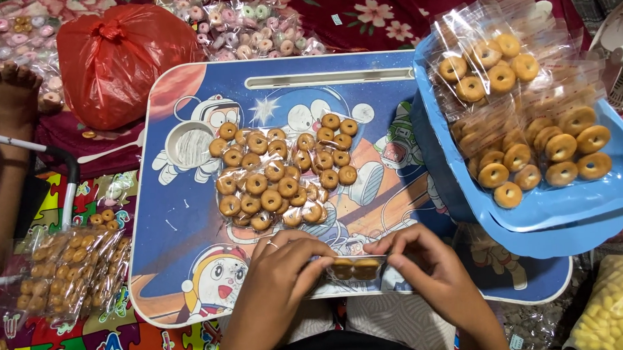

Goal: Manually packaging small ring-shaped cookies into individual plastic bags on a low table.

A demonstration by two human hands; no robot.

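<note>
Fingers (308,265) of your left hand (277,283) and right hand (432,274) pinch a small clear packet (356,269) between them at the counter's (182,235) near edge; two ring cookies show inside, the rest hidden behind your fingertips. Bagged cookies (284,172) lie mid-counter, too overlapped to count. Two stacked blue trays (547,211) at right hold more filled packets. One red bag (117,54) sits knotted, contents unseen.

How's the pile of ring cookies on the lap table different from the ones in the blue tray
The pile on the lap table holds small, loose, darker cookies lying flat on the printed top. The ones in the blue tray look larger and paler, and sit sealed in clear bags stacked on each other. Both are golden ring-shaped cookies.
</note>
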